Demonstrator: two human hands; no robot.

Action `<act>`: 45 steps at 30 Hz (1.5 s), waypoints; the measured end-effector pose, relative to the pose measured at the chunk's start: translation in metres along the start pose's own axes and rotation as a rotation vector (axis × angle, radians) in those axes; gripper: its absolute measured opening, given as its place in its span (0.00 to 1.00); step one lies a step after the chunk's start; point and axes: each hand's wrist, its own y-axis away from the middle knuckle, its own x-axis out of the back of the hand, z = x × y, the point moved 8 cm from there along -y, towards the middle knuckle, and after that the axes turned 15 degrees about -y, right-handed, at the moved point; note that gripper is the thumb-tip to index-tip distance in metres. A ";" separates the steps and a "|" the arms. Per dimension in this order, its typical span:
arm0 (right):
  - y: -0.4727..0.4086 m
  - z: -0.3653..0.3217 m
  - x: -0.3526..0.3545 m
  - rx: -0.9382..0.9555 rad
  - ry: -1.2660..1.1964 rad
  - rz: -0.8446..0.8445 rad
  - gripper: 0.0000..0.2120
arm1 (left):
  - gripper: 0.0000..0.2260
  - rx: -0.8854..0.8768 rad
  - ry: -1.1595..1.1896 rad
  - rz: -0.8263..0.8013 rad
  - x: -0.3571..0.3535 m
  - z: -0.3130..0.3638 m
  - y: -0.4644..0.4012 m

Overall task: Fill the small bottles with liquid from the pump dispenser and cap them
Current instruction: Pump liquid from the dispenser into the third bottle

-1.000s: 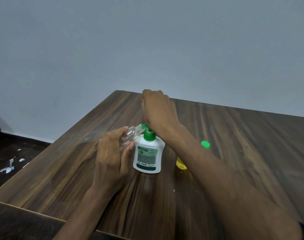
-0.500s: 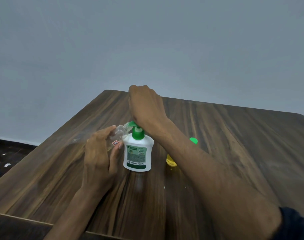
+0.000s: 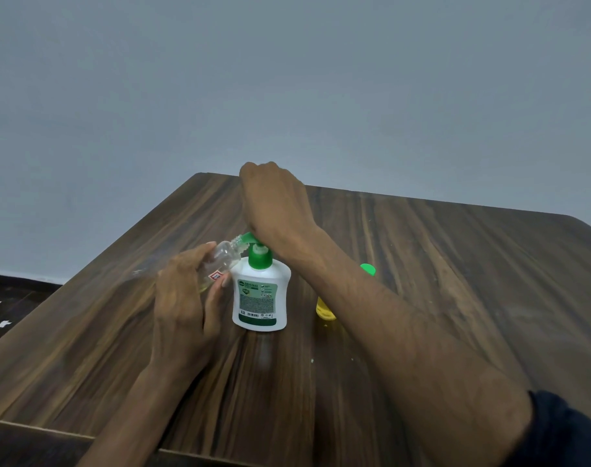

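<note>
- Our left hand [image 3: 181,298] and its forearm are bare, with no ring, watch or band showing.
- Our right hand [image 3: 275,205] is bare too.
- A dark navy sleeve [image 3: 563,433] covers our right upper arm.

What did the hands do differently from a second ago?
Almost nothing moved; only the camera shifted. The right hand still presses the pump dispenser, and the left hand still holds the small clear bottle tilted at the spout. The capped yellow bottle stayed put.

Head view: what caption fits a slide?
Left hand tilts clear bottle to pump dispenser nozzle; right hand presses.
</note>
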 end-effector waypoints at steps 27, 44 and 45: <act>-0.001 0.007 -0.009 -0.044 -0.012 -0.026 0.10 | 0.15 -0.018 -0.012 0.016 0.000 0.001 0.000; -0.002 0.005 -0.006 -0.034 0.010 -0.006 0.10 | 0.15 -0.012 -0.008 0.007 0.001 0.002 -0.001; -0.003 0.004 -0.004 -0.035 0.016 0.001 0.11 | 0.16 -0.009 -0.011 0.005 0.001 0.002 -0.001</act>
